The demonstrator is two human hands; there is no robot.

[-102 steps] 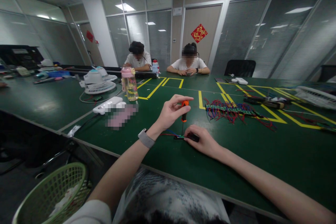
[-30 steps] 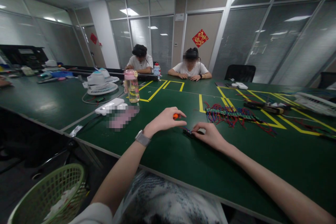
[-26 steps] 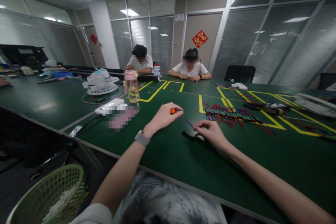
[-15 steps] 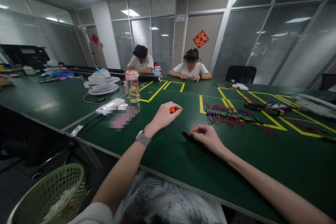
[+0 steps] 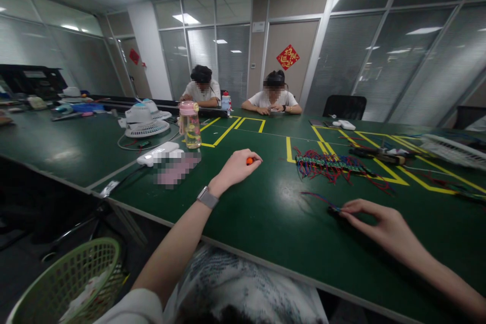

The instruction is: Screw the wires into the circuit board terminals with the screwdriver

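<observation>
My left hand (image 5: 240, 166) is closed around a small orange object (image 5: 249, 161), only part of which shows between the fingers. Over the table on the right, my right hand (image 5: 374, 217) pinches a small dark part (image 5: 334, 210) between thumb and fingertips. Thin red and blue wires (image 5: 317, 196) run leftward from that part. Beyond my right hand lies a long row of small green circuit boards (image 5: 330, 164) with many red and blue wires sticking out on both sides.
On the green table (image 5: 243, 223) stand a pink-lidded bottle (image 5: 191, 129), a white power strip (image 5: 161, 153) and white fans (image 5: 146, 124). Tools (image 5: 379, 154) lie at right. Two people sit across the table. A green basket (image 5: 72, 273) is below left.
My right hand has moved to the right, carrying the dark part with its wires away from my left hand. My left hand has stayed nearly in place, still around the orange object.
</observation>
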